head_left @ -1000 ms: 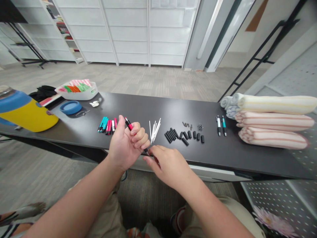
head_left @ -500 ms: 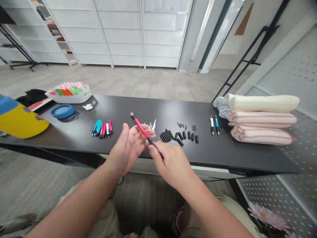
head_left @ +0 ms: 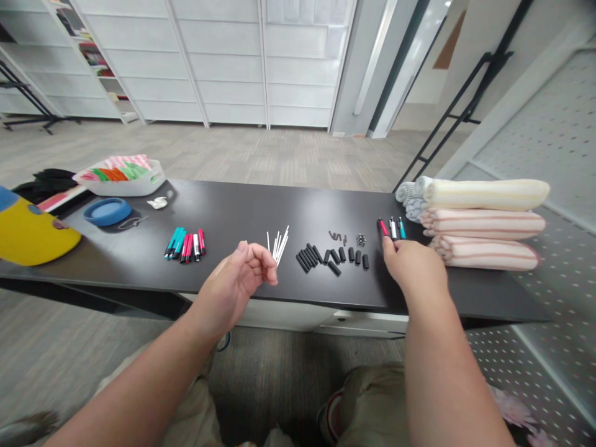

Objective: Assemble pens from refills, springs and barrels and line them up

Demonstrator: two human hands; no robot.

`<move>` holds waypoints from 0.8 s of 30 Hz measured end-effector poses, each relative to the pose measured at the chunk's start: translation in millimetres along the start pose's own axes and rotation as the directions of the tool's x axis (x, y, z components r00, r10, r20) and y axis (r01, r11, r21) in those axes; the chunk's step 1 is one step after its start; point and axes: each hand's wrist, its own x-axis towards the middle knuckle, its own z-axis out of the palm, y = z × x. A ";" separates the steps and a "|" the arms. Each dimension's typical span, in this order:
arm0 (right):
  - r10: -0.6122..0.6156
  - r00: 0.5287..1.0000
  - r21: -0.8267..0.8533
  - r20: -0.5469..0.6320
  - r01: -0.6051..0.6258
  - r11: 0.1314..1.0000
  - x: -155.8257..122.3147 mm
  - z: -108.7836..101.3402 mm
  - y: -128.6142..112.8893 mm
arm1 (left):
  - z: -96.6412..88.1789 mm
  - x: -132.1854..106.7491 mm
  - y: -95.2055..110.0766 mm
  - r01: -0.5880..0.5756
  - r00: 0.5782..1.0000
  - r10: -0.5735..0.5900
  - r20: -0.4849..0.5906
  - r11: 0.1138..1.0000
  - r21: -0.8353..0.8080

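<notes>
My right hand (head_left: pixel 416 267) grips a red pen (head_left: pixel 382 227) by its lower end, at the right of the tabletop. Beside that pen lie a white pen (head_left: pixel 393 228) and a teal pen (head_left: pixel 401 228), partly covered by the hand. My left hand (head_left: pixel 239 279) hovers over the table's front edge, palm turned inward, fingers loosely curled and thumb apart, with nothing seen in it. Just past its fingers are thin white refills (head_left: pixel 280 244). Between the hands lie several black grips (head_left: pixel 310 257), small springs (head_left: pixel 336 236) and little metal parts (head_left: pixel 361 240).
Teal, red and white pen barrels (head_left: pixel 185 244) lie left of centre. Farther left are a blue ring-shaped dish (head_left: pixel 108 212), a crumpled white tissue (head_left: pixel 158 202), a white basket (head_left: pixel 151 180) of colourful packets and a yellow object (head_left: pixel 37 233). Rolled towels (head_left: pixel 484 223) are stacked at the right.
My right hand has carried the red pen from in front of my left palm to the right, beside the two pens. The fingers of my left hand have curled inward.
</notes>
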 end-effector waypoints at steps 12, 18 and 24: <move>0.023 0.999 0.011 0.024 -0.023 1.000 10.8 10.8 9.8 | -30.0 0.6 13.3 -0.204 0.976 0.162 0.148 0.415 0.887; 0.032 0.999 0.012 0.033 -0.032 0.999 13.3 12.8 12.6 | -64.4 11.8 11.9 -0.005 0.959 0.285 0.005 0.000 1.000; -0.008 0.996 0.035 -0.094 0.011 0.999 4.5 8.3 11.5 | -111.2 24.5 20.2 0.288 0.898 0.411 -0.155 -0.284 0.914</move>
